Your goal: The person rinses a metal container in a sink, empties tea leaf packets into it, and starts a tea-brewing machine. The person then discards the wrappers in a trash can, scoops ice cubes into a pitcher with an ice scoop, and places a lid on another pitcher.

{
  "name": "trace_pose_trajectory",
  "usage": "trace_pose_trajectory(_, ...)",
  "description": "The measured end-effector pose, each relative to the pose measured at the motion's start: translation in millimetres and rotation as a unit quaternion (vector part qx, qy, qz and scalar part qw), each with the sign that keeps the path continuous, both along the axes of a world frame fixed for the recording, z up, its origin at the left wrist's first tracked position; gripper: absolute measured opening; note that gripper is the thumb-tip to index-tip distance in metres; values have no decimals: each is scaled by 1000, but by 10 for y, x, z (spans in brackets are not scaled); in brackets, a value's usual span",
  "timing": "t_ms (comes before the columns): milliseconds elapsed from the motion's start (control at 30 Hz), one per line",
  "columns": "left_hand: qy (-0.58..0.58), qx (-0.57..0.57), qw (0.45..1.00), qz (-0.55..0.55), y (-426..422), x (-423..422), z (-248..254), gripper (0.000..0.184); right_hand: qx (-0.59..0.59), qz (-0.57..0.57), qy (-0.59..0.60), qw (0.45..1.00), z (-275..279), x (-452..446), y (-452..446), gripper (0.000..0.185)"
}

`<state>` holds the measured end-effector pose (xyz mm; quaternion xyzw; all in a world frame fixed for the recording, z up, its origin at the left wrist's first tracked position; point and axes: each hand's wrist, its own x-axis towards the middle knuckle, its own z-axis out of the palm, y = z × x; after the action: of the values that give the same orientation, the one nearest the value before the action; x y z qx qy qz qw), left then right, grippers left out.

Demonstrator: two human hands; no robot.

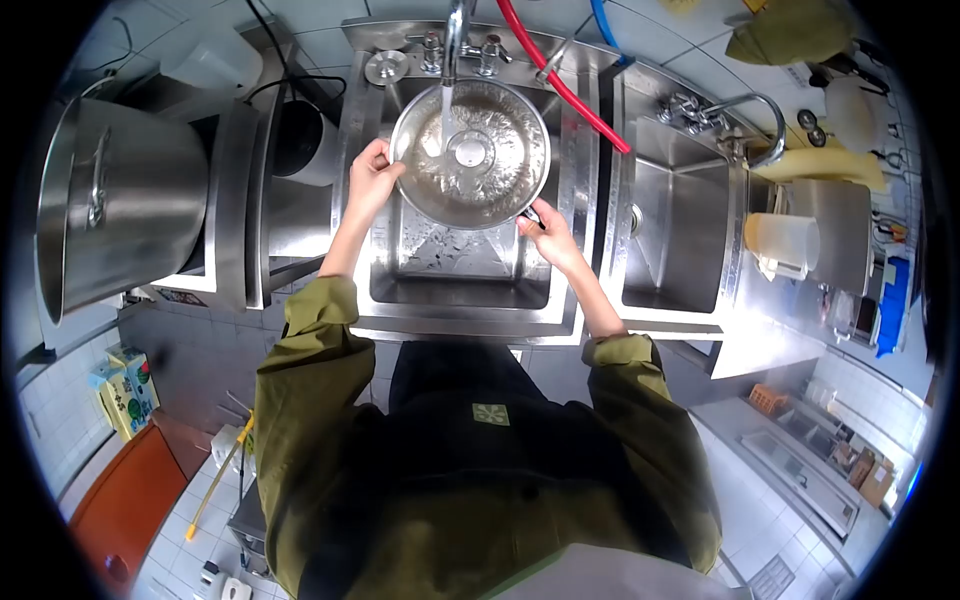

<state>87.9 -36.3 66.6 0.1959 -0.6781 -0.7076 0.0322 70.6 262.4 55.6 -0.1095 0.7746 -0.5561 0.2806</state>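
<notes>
Under the running faucet (pixel 457 45), a round metal pan (pixel 405 185) is held over the left sink (pixel 455 292). Water falls into the pan and ripples around a raised round piece at its centre. My left hand (pixel 372 180) pinches the pan's left rim. On the lower right side, my right hand (pixel 550 236) grips the pan's handle (pixel 530 214), which the fingers partly cover. Drops of water lie on the sink's bottom below the pan.
A red hose (pixel 560 80) hangs between the left sink and the right sink (pixel 675 230). A large metal pot (pixel 135 195) stands at the far left. A translucent container (pixel 785 242) is on the right counter. A round metal strainer (pixel 386 68) lies behind the left sink.
</notes>
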Motion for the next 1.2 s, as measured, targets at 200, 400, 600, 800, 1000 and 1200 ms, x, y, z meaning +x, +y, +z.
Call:
trace_pose_trajectory(200, 48, 55, 996, -51, 149, -94, -117, 22, 77, -18, 225, 971, 413, 318, 126, 30)
trace_pose_trajectory(400, 11, 47, 998, -38, 188, -406, -128, 19, 54, -85, 125, 987, 499, 317, 10, 27)
trace_pose_trajectory(600, -74, 2, 997, -12, 111, -954, -445, 8, -77, -156, -68, 982, 424, -17, -207, 19)
trace_pose_trajectory(800, -143, 159, 975, 56, -160, -1010, -582, 24, -333, -90, -187, 920, 467, -343, -794, 15)
trace_pose_trajectory(1000, -42, -44, 992, 110, -223, -503, -125, 20, -289, -116, -213, 926, 357, -570, -1283, 16)
trace_pose_trajectory(1200, 126, -154, 979, -43, 677, -286, 591, 15, -204, -56, -122, 970, 104, -547, -1470, 19)
